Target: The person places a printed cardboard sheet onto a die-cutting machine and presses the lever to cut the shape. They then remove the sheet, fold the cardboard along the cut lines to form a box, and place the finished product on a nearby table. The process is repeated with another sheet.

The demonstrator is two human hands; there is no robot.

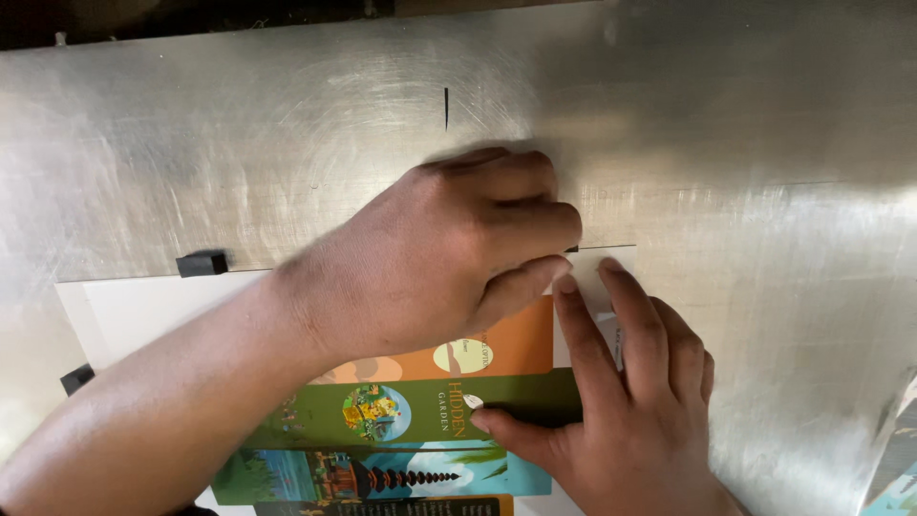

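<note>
A stack of colourful printed sheets point(449, 411) on a white backing sheet point(143, 306) lies flat on the brushed metal table point(764, 143), long axis running nine to three o'clock. The left hand point(430, 258), slightly blurred, lies knuckles-up with fingers curled and grips nothing, apparently to pin the top edge. At four o'clock from it, the right hand point(630, 401) lies fingers-flat, thumb across the green band, steadying the right end. Black stops point(202, 263) sit at nine o'clock, seemingly as alignment guides.

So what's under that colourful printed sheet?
The printed sheet lies on white card, on a metal table. Both hands cover its upper right corner.
</note>
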